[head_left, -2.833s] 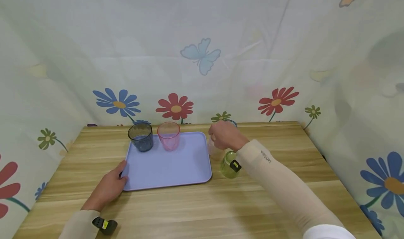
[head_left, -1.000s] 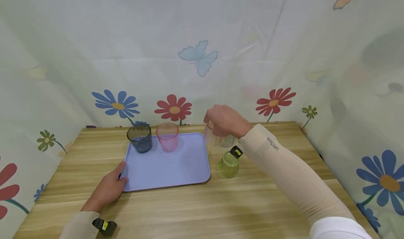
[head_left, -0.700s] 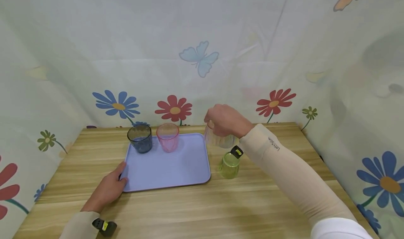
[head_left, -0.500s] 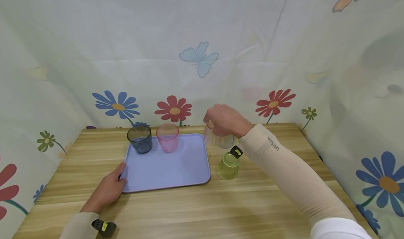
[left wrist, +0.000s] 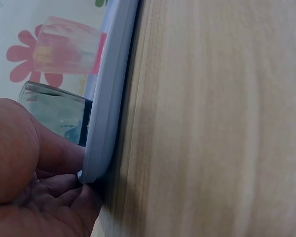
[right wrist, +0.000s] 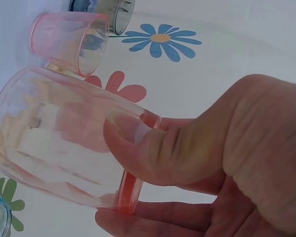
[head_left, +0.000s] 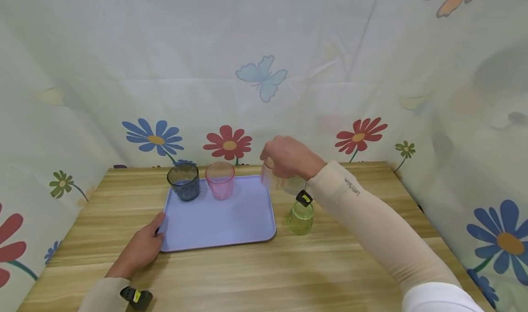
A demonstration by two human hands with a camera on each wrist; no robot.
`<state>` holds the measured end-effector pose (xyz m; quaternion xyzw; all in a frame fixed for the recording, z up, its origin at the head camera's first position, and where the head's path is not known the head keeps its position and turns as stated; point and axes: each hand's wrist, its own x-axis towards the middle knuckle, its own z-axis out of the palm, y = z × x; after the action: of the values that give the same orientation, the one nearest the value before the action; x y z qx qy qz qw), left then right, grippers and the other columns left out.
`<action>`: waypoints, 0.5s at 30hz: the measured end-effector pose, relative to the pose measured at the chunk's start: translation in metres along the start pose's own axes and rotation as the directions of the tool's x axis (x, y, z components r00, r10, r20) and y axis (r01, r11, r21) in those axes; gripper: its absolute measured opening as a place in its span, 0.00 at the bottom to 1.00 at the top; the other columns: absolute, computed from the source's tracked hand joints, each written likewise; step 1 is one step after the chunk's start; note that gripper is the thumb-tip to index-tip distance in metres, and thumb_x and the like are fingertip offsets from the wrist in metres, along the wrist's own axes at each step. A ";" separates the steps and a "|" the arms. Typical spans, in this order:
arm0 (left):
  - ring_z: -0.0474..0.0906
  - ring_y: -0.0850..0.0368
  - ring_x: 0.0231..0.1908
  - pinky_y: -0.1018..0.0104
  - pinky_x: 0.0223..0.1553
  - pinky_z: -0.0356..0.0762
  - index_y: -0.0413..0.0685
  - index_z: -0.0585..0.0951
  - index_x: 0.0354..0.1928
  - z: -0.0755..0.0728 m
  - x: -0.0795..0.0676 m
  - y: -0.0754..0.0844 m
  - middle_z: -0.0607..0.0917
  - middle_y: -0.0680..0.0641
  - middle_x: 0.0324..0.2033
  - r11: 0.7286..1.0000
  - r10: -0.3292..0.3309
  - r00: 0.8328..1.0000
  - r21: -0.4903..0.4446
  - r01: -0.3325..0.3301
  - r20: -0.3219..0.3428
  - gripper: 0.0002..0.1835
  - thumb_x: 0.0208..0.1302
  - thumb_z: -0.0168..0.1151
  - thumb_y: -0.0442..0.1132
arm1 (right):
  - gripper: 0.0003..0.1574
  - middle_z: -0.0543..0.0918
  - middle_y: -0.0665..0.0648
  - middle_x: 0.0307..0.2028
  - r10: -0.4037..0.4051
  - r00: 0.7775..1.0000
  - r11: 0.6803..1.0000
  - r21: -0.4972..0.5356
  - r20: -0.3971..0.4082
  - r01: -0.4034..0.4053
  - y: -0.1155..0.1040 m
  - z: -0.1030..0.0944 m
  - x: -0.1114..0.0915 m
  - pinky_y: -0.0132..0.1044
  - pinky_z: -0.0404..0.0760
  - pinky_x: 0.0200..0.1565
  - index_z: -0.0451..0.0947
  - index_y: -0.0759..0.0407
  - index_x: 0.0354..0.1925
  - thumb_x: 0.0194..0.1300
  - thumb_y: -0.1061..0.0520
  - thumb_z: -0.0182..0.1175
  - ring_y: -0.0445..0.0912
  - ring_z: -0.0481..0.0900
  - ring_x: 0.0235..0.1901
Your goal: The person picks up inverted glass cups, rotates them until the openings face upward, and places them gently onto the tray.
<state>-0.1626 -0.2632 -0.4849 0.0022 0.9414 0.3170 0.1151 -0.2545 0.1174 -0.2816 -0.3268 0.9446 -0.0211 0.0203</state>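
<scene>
My left hand (head_left: 142, 243) grips the left edge of the lavender tray (head_left: 231, 225) near its front corner; the left wrist view shows the thumb above the rim and fingers below. My right hand (head_left: 293, 158) pinches a pale pink clear glass (right wrist: 64, 143) by its thick base, mouth pointing down, over the tray's back right corner in the head view. On the tray stand a dark grey glass (head_left: 184, 183) and a pink glass (head_left: 220, 183), both mouth up at the back. My right hand partly hides the held glass.
Right of the tray, a green glass (head_left: 299, 220) stands upside down on the wooden table (head_left: 231, 275). Behind it a clear glass (head_left: 294, 185) is partly covered by my right hand and sleeve. A flower-printed cloth (head_left: 264, 28) encloses the back and sides.
My right hand has risen with the pale pink glass from the table beside the tray, then shifted slightly left toward the tray. My left hand keeps its place on the tray edge.
</scene>
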 end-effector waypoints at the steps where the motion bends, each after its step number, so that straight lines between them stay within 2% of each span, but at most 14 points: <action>1: 0.48 0.24 0.78 0.30 0.77 0.51 0.28 0.49 0.80 0.000 0.000 0.000 0.51 0.24 0.78 1.000 0.001 1.000 -0.001 -0.001 0.000 0.34 0.78 0.44 0.33 | 0.19 0.91 0.55 0.53 0.000 1.000 1.000 0.004 0.000 0.000 -0.001 0.000 0.001 0.47 0.87 0.59 0.89 0.55 0.54 0.70 0.61 0.58 0.55 0.87 0.55; 15: 0.48 0.25 0.78 0.30 0.77 0.51 0.28 0.48 0.80 0.000 -0.001 0.001 0.50 0.24 0.78 1.000 -0.004 1.000 -0.015 0.004 0.000 0.35 0.77 0.44 0.34 | 0.20 0.91 0.55 0.54 -0.010 1.000 1.000 0.003 0.028 0.010 -0.012 0.000 0.012 0.46 0.87 0.59 0.89 0.55 0.55 0.68 0.62 0.60 0.54 0.87 0.56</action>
<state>-0.1619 -0.2623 -0.4838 -0.0008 0.9390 0.3239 0.1156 -0.2570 0.1005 -0.2816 -0.3318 0.9426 -0.0179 0.0339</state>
